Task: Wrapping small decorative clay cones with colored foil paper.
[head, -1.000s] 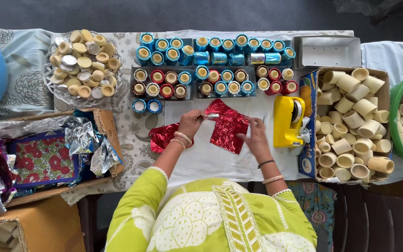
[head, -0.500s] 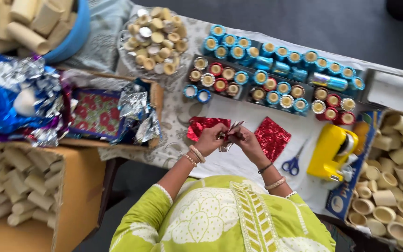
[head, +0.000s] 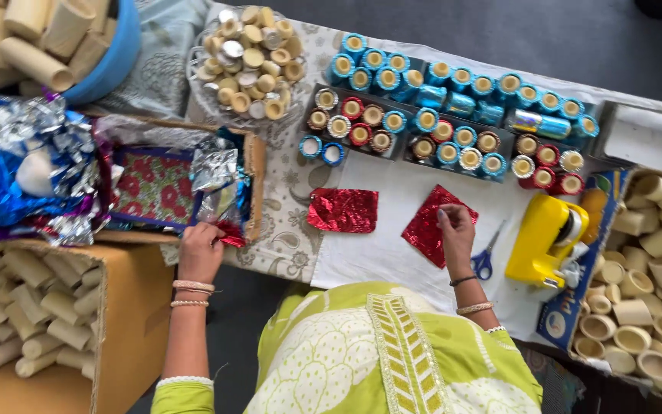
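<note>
My left hand [head: 199, 251] reaches to the left into a shallow cardboard tray [head: 255, 184] of foil scraps and pinches a small red foil piece [head: 231, 232] at the tray's near corner. My right hand [head: 456, 234] rests flat on a red foil square [head: 428, 228] lying on the white sheet [head: 377, 261]. A second red foil piece [head: 342, 210] lies loose between my hands. Blue-handled scissors [head: 486, 259] lie just right of my right hand.
Rows of foil-wrapped tubes [head: 453, 123] fill dark trays at the back. A yellow tape dispenser [head: 543, 239] stands at right, beside a box of bare cardboard tubes [head: 637, 314]. A plate of caps [head: 248, 61], crumpled blue foil [head: 17, 169] and more tubes [head: 24, 307] sit at left.
My hands were together over the red foil; the left has since swung out to the foil tray and the right has dropped onto the red square. The camera has turned left.
</note>
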